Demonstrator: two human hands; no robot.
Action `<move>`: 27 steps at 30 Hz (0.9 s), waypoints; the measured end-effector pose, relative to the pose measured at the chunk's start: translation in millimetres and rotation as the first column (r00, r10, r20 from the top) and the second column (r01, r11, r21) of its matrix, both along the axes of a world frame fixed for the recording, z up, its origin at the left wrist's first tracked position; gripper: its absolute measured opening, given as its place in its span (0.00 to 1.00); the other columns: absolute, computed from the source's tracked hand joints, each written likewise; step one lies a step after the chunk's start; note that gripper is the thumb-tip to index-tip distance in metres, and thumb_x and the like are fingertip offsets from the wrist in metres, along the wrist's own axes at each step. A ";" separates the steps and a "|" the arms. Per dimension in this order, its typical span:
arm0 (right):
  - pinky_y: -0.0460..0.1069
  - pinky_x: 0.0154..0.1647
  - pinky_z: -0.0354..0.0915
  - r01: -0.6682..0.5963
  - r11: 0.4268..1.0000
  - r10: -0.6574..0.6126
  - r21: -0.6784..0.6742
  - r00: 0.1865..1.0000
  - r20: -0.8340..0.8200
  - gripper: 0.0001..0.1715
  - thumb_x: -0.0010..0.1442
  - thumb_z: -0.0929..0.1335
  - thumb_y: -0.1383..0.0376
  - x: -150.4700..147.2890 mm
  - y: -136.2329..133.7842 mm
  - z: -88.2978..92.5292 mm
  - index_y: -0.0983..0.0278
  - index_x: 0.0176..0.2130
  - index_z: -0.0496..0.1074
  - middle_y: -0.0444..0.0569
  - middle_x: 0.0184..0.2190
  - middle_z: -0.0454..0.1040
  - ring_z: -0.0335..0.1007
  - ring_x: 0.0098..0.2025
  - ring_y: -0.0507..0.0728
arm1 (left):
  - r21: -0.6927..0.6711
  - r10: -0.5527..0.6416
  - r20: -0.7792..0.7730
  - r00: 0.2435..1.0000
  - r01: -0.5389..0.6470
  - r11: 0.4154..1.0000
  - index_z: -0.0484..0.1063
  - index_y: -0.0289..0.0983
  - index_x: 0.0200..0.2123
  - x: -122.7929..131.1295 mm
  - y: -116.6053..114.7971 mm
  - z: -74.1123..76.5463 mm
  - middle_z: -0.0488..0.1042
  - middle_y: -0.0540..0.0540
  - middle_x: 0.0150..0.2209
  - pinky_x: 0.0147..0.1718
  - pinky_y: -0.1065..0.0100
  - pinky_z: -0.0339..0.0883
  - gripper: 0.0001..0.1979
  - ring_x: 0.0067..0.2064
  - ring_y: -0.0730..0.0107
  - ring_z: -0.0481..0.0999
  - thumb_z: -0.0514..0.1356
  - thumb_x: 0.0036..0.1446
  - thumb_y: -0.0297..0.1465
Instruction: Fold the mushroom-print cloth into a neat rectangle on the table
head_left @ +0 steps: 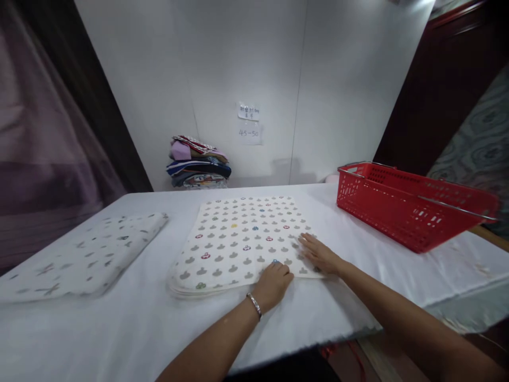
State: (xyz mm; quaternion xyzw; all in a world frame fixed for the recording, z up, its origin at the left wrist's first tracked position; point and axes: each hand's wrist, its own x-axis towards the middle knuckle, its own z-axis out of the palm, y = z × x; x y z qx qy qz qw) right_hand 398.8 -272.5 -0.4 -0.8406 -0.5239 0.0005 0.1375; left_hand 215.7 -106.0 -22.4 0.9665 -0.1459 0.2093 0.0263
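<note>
A folded white cloth (238,239) with grey mushroom shapes and a few coloured ones lies flat in front of me, layered along its near edge. My left hand (274,285), with a bracelet at the wrist, is at that near edge, its fingers bent and together over the fabric; its thumb is hidden. On the cloth's right side rests my right hand (318,253), palm down, fingers stretched out and slightly apart. Further left lies another folded white cloth (95,252) with a sparse dark print, untouched by either hand.
Both cloths lie on a white-covered table (147,318). At the right stands a red perforated basket (393,212) with metal handles. A pile of folded fabrics (199,164) sits by the back wall, where paper labels (249,127) hang. A curtain (47,132) borders the left.
</note>
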 end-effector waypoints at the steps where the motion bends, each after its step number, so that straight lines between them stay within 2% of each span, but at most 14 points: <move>1: 0.59 0.62 0.48 0.051 0.998 -0.050 -0.045 0.999 0.004 0.32 0.64 0.54 0.53 8.0 9.1 -2.0 0.65 0.62 0.54 0.55 0.64 0.49 0.41 0.66 0.60 | -0.019 0.004 -0.002 1.000 -0.004 1.000 0.68 0.36 0.32 -0.9 0.1 -0.1 0.69 0.48 0.33 0.35 0.67 0.58 0.05 0.36 0.69 0.64 0.54 0.59 0.24; 4: 0.61 0.61 0.46 0.210 0.967 -0.206 -0.147 0.978 0.041 0.33 0.64 0.54 0.52 27.2 25.5 -8.7 0.67 0.61 0.55 0.58 0.64 0.48 0.40 0.66 0.62 | -0.087 0.017 -0.014 1.000 -0.018 0.996 0.68 0.37 0.31 -4.1 0.7 0.4 0.69 0.49 0.32 0.34 0.67 0.57 0.05 0.36 0.69 0.64 0.54 0.58 0.24; 6: 0.63 0.61 0.43 0.267 0.944 -0.251 -0.193 0.963 0.103 0.32 0.63 0.54 0.51 33.9 31.8 -11.8 0.65 0.60 0.57 0.56 0.64 0.49 0.40 0.66 0.62 | -0.142 0.017 -0.024 1.000 -0.020 0.990 0.69 0.37 0.32 -5.7 1.0 1.0 0.69 0.49 0.32 0.33 0.67 0.57 0.05 0.36 0.69 0.64 0.54 0.58 0.24; 10: 0.61 0.63 0.37 0.284 0.947 -0.252 -0.148 0.946 0.206 0.35 0.63 0.53 0.48 41.8 51.2 -12.8 0.64 0.62 0.54 0.56 0.65 0.46 0.35 0.66 0.62 | -0.247 0.010 -0.050 0.999 -0.022 0.969 0.68 0.37 0.30 -6.7 1.0 1.2 0.69 0.48 0.32 0.34 0.67 0.56 0.05 0.36 0.69 0.64 0.54 0.57 0.24; 13: 0.60 0.62 0.42 0.280 0.948 -0.262 -0.150 0.956 0.130 0.37 0.63 0.51 0.48 53.6 70.0 -14.1 0.66 0.63 0.50 0.57 0.65 0.45 0.36 0.66 0.62 | -0.306 0.013 -0.069 0.998 -0.033 0.951 0.67 0.37 0.28 -7.3 0.6 -0.9 0.69 0.48 0.32 0.34 0.66 0.56 0.05 0.36 0.69 0.64 0.55 0.56 0.25; 16: 0.62 0.61 0.45 0.315 0.932 -0.304 -0.178 0.949 0.088 0.36 0.63 0.52 0.47 68.5 84.8 -17.6 0.66 0.61 0.55 0.57 0.64 0.50 0.41 0.65 0.63 | -0.339 0.010 -0.090 0.996 -0.040 0.940 0.68 0.38 0.30 -6.9 2.1 -8.5 0.70 0.48 0.33 0.34 0.66 0.56 0.02 0.37 0.68 0.64 0.56 0.55 0.27; 17: 0.63 0.61 0.45 0.327 0.931 -0.314 -0.164 0.944 0.103 0.37 0.62 0.53 0.47 73.3 89.5 -18.7 0.66 0.60 0.57 0.58 0.63 0.51 0.42 0.65 0.64 | -0.345 0.002 -0.095 0.996 -0.034 0.938 0.68 0.38 0.31 -5.7 3.3 -13.1 0.70 0.48 0.33 0.34 0.66 0.56 0.01 0.37 0.68 0.64 0.57 0.54 0.27; 19: 0.63 0.62 0.43 0.318 0.941 -0.300 -0.118 0.942 0.148 0.38 0.61 0.53 0.45 83.0 100.3 -20.1 0.67 0.60 0.57 0.58 0.63 0.52 0.41 0.65 0.64 | -0.353 -0.017 -0.104 0.994 -0.021 0.936 0.69 0.40 0.34 -0.9 6.5 -26.5 0.71 0.48 0.34 0.35 0.66 0.57 0.03 0.37 0.68 0.65 0.59 0.53 0.30; 23: 0.60 0.63 0.41 0.238 0.964 -0.224 -0.119 0.967 0.123 0.39 0.62 0.51 0.46 108.6 130.8 -22.4 0.68 0.62 0.52 0.58 0.65 0.47 0.36 0.66 0.62 | -0.377 -0.085 -0.149 0.985 0.023 0.926 0.72 0.45 0.33 16.4 12.1 -64.7 0.73 0.48 0.31 0.32 0.65 0.60 0.05 0.35 0.68 0.68 0.60 0.52 0.37; 27: 0.61 0.61 0.44 0.320 0.929 -0.314 -0.184 0.947 0.065 0.40 0.62 0.51 0.47 138.7 164.6 -28.0 0.71 0.62 0.53 0.60 0.64 0.48 0.39 0.66 0.65 | -0.495 -0.120 -0.243 0.963 -0.017 0.868 0.73 0.57 0.32 33.4 13.7 -97.3 0.71 0.47 0.23 0.22 0.64 0.63 0.06 0.26 0.65 0.70 0.57 0.52 0.39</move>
